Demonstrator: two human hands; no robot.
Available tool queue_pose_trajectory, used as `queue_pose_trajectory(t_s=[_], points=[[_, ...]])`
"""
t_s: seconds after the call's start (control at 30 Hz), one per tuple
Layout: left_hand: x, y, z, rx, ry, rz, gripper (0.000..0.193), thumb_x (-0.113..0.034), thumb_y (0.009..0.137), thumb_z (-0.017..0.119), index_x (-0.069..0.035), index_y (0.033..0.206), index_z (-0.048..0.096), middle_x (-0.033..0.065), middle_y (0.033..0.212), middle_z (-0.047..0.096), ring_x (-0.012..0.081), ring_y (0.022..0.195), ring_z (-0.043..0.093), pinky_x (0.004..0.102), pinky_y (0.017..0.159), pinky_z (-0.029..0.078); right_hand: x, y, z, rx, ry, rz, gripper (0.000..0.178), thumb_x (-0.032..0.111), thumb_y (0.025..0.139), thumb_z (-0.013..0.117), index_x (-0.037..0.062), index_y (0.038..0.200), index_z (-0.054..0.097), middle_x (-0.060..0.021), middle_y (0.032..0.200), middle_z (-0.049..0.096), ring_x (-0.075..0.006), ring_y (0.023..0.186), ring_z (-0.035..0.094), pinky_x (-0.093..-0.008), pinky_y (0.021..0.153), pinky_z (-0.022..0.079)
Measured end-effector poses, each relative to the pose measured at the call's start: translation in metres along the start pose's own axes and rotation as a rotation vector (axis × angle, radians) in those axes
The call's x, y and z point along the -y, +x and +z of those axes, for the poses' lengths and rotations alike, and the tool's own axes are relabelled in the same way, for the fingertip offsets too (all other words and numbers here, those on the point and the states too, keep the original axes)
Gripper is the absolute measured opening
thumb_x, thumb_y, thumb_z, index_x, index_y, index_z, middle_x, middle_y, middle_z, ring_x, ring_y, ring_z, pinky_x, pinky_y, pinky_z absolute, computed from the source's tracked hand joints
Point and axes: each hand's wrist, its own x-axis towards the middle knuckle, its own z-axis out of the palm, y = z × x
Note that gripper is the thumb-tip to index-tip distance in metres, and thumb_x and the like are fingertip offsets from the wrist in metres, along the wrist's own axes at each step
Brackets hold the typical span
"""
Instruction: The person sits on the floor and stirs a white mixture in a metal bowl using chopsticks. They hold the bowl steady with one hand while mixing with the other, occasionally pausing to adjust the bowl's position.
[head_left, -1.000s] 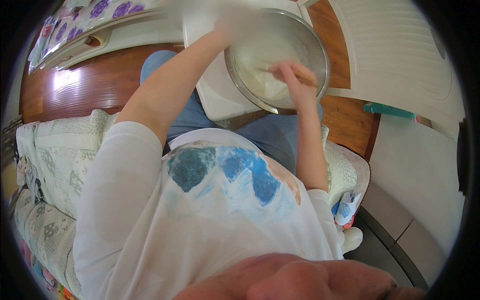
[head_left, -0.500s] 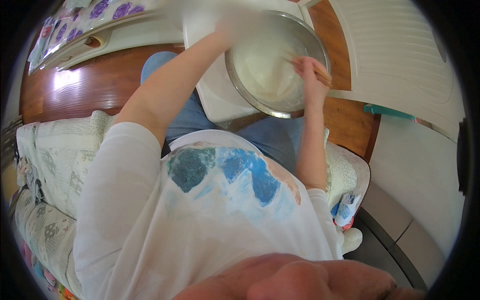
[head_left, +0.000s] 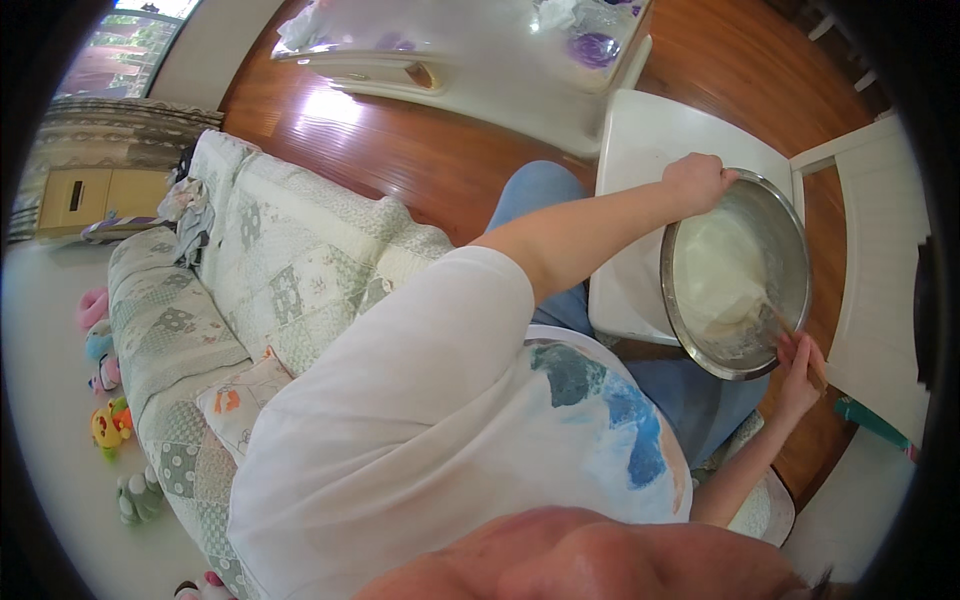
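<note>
A wide metal bowl stands tilted on a white chair seat in front of my knees. Inside it lies a pale, floury mixture, clumped toward the near side. My left hand is closed on the bowl's far left rim. At the near right rim, my right hand grips thin wooden chopsticks, their tips down in the mixture. The chopsticks look slightly blurred, and I cannot count them for certain.
A sofa with a patchwork cover runs along my left, bearing a small cushion. Beyond my knees stands a white table with a glossy flowered cover. The white chair back rises just right of the bowl.
My view has swung to the left, so bowl and hands now appear farther right and lower. The left hand now shows plainly on the rim. The chopsticks have moved toward the bowl's near side.
</note>
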Motion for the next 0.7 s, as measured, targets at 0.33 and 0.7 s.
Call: queue_pose_trajectory(t_s=[0.33,0.7], points=[[-0.001,-0.004,0.001,-0.059,0.023,0.025,0.047,-0.044,0.091,0.044,-0.002,0.089,0.064,0.0183,0.09,0.064,0.0341,0.088,0.061,0.0433,0.076,0.048,0.014,-0.015,0.089,0.461,0.046,-0.069,0.021,0.016,0.09,0.056,-0.003,0.096,0.062,-0.0111,0.09,0.065,-0.0189,0.086,0.063,-0.0287,0.078,0.052],[-0.001,0.0,0.002,-0.034,-0.001,0.006,0.047,-0.043,0.091,0.044,-0.001,0.087,0.064,0.019,0.09,0.064,0.0353,0.087,0.06,0.0436,0.075,0.048,-0.01,0.019,0.02,-0.002,0.123,0.029,0.024,0.019,0.09,0.057,-0.003,0.1,0.06,-0.0123,0.097,0.063,-0.0204,0.088,0.064,-0.0298,0.077,0.053]])
